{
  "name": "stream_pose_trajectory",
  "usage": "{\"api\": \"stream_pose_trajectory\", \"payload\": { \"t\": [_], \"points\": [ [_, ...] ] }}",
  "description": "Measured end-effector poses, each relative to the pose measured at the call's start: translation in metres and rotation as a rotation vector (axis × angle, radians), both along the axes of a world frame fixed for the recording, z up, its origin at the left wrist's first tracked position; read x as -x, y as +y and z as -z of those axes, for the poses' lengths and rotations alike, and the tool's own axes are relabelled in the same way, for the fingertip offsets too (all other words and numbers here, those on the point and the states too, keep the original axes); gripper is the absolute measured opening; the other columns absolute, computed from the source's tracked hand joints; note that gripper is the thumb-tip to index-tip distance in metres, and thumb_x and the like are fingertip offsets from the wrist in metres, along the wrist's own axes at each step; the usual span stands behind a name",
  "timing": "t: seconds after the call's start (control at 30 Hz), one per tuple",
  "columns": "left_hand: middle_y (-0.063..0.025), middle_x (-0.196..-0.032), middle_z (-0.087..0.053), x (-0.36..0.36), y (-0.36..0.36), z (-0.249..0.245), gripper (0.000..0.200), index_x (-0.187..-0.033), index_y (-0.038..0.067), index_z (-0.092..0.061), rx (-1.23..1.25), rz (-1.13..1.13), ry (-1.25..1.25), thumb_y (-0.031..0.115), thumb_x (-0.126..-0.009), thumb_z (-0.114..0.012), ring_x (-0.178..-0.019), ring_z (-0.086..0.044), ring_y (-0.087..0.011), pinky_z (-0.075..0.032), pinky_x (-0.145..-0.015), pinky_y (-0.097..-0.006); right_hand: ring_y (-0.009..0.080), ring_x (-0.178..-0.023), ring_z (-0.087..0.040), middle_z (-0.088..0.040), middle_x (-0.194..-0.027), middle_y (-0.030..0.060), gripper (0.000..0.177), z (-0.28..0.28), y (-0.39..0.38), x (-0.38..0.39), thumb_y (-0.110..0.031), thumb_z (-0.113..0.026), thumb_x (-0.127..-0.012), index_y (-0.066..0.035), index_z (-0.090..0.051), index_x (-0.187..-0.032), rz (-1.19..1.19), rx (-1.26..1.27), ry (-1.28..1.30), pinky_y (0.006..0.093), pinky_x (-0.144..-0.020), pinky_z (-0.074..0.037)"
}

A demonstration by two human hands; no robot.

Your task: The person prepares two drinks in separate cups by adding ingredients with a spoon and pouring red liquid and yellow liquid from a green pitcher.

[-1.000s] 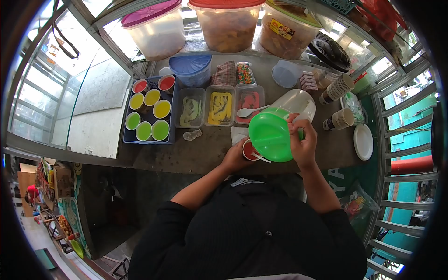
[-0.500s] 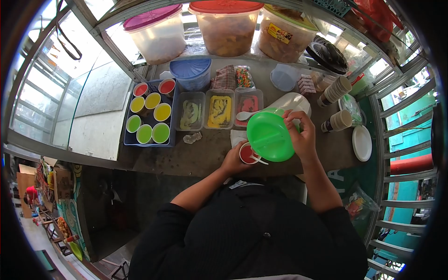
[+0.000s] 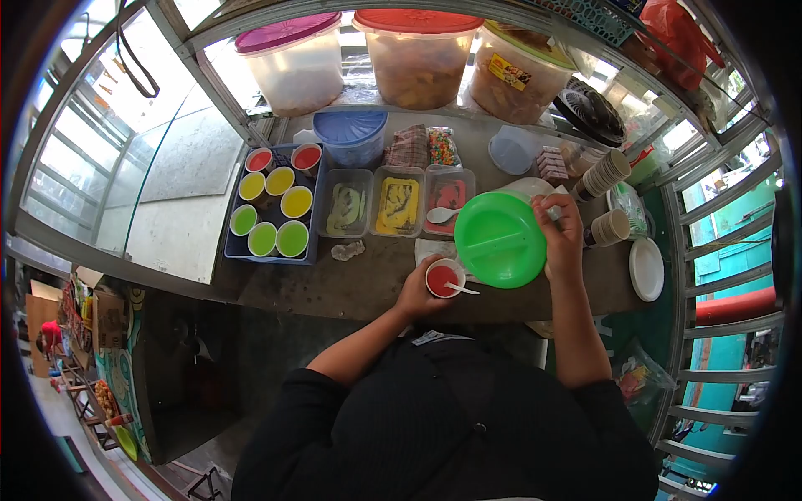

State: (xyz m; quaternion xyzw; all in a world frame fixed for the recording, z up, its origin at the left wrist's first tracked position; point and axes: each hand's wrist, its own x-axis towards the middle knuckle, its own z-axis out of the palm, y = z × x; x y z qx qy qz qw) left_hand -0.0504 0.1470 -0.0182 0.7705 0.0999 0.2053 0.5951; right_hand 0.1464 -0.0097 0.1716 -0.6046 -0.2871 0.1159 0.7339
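Observation:
My left hand (image 3: pixel 418 292) is wrapped round a paper cup (image 3: pixel 435 265) of red contents, with a white spoon (image 3: pixel 462 289) leaning out of it. Just right of the cup, my right hand (image 3: pixel 560 230) grips the right side of a green lidded pitcher (image 3: pixel 501 242), whose round top faces the camera. Behind the hands are three clear tubs in a row: one with green paste (image 3: pixel 345 209), one with yellow paste (image 3: pixel 398 204) and one with red paste (image 3: pixel 451 194). A white spoon (image 3: pixel 441 215) rests in the red one.
A blue tray (image 3: pixel 276 256) of filled cups stands at the left. Behind are a blue-lidded tub (image 3: pixel 349 138) and large lidded containers (image 3: pixel 418 63). Stacked paper cups (image 3: pixel 603 174) and white plates (image 3: pixel 647 269) are at the right. Crumpled plastic (image 3: pixel 347 250) lies near the front edge.
The green pitcher has shifted slightly right and turned, so more of its top faces the camera. The cup is tilted a little more toward the camera, and the view has moved slightly.

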Motion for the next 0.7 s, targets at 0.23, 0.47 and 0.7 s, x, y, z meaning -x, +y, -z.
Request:
{"api": "stream_pose_trajectory", "payload": {
  "t": [0.23,0.47,0.7],
  "points": [
    [-0.0177,-0.124,-0.067,0.001,-0.002,-0.002,0.082,-0.136,0.002,-0.052,0.013,-0.013,-0.007,0.026,-0.068,-0.092,-0.116,-0.067,-0.0284,-0.052,-0.099,-0.0390,0.0121,-0.101,-0.058,-0.063,-0.106,0.0045,0.007,0.001,0.000,0.005,-0.002,-0.067,-0.098,-0.005,-0.060,-0.100,0.004,0.002,-0.007,0.0278,-0.095,-0.045],
    [-0.0172,-0.115,-0.071,0.002,-0.002,-0.012,0.081,-0.135,0.003,-0.052,0.020,-0.025,-0.009,0.026,-0.068,-0.091,-0.108,-0.071,-0.0293,-0.056,-0.093,-0.0385,0.0121,-0.101,-0.058,-0.064,-0.103,0.0048,0.008,0.007,0.003,0.019,0.000,-0.065,-0.097,-0.005,-0.059,-0.098,-0.075,0.026,-0.045,0.0280,-0.095,-0.045],
    [-0.0208,-0.114,-0.070,0.003,-0.001,-0.009,0.082,-0.135,0.004,-0.050,-0.046,-0.012,0.006,0.030,-0.068,-0.091,-0.108,-0.071,-0.0345,-0.056,-0.092,-0.0414,0.0123,-0.101,-0.058,-0.063,-0.101,0.0047,0.008,0.011,0.008,0.030,0.001,-0.064,-0.098,-0.005,-0.058,-0.097,-0.081,0.042,-0.084,0.0282,-0.095,-0.045]
  ]
}}
